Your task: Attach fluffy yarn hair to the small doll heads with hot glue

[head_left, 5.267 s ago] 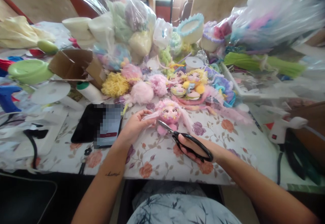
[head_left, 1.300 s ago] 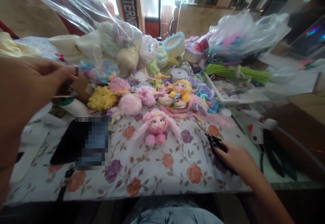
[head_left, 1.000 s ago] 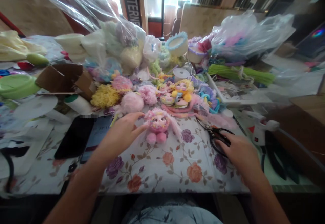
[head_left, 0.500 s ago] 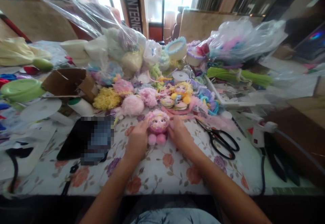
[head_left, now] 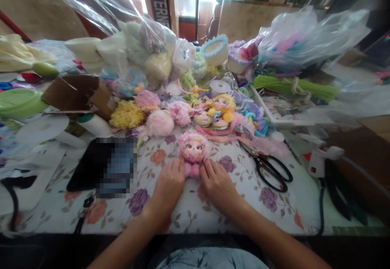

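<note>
A small pink fluffy doll (head_left: 193, 152) with a painted face lies on the floral tablecloth (head_left: 231, 204) in front of me. My left hand (head_left: 168, 185) presses against its lower left side, fingers curled on the fluff. On the doll's lower right side my right hand (head_left: 217, 183) holds it the same way. Black scissors (head_left: 269, 169) lie on the cloth to the right, apart from both hands.
A phone (head_left: 105, 167) lies left of my hands. Behind the doll sit fluffy pompoms (head_left: 158, 122), more dolls (head_left: 217, 110), a ribbon spool (head_left: 220, 87), a cardboard box (head_left: 77, 92) and plastic bags of craft stock. A white glue gun (head_left: 319, 159) rests at the right.
The scissors have left my right hand and lie on the cloth. Both hands have come to the pink doll and drawn back toward me, now gripping its lower part.
</note>
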Demonstrator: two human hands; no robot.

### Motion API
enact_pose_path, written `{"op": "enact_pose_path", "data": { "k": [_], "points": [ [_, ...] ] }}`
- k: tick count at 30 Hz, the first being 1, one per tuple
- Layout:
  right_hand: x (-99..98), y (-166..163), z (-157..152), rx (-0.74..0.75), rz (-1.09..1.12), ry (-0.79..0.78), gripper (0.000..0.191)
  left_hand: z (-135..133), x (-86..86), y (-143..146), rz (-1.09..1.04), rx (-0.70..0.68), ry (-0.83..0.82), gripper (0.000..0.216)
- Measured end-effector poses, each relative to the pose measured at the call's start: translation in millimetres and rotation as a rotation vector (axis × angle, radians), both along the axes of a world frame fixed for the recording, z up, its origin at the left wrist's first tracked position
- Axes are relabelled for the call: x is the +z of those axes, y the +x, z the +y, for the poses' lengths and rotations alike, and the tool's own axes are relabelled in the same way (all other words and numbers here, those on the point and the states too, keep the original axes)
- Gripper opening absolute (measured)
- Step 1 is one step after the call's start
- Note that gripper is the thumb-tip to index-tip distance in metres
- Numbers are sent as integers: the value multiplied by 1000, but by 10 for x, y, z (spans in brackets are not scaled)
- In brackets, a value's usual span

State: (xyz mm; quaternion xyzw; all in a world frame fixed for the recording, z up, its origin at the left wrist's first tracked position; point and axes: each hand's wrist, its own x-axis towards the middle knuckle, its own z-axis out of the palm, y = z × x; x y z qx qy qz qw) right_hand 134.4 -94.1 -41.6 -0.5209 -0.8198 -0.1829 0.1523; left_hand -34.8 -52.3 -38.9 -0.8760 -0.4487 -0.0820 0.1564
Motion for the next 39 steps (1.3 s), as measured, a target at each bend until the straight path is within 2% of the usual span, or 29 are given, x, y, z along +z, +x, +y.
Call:
{"op": "enact_pose_path", "data": {
  "k": [4,9,13,15,17,20,22,24,27,30,36,39],
  "points": [
    [-14,17,-104,42,10,1,35,-101,10,-61,-9,-68,-14,41],
    [27,126,-197,145,-13,34,33,-156,75,-187,-15,-271,9,39],
    [180,244,-269,257,-13,23,27,-171,251,-333,-157,-419,-90,37],
    [279,301,-294,292,63,4,24,-149,388,-401,-300,-440,-156,27],
    [365,341,-289,277,195,11,19,-76,529,-437,-472,-392,-212,13],
    [431,340,-218,177,383,44,11,140,648,-390,-653,-202,-276,10],
    [421,295,-156,115,473,76,13,308,628,-291,-708,-77,-316,11],
    [374,234,-114,65,537,116,19,438,548,-169,-720,-29,-377,16],
    [275,165,-101,4,559,127,32,514,417,-20,-683,20,-415,15],
    [191,138,-115,-3,533,35,42,493,362,41,-692,45,-425,16],
    [133,117,-107,90,451,-129,53,428,358,62,-890,46,-442,13],
    [131,122,-105,110,440,-158,54,408,317,33,-1024,59,-545,15]
  ]
}}
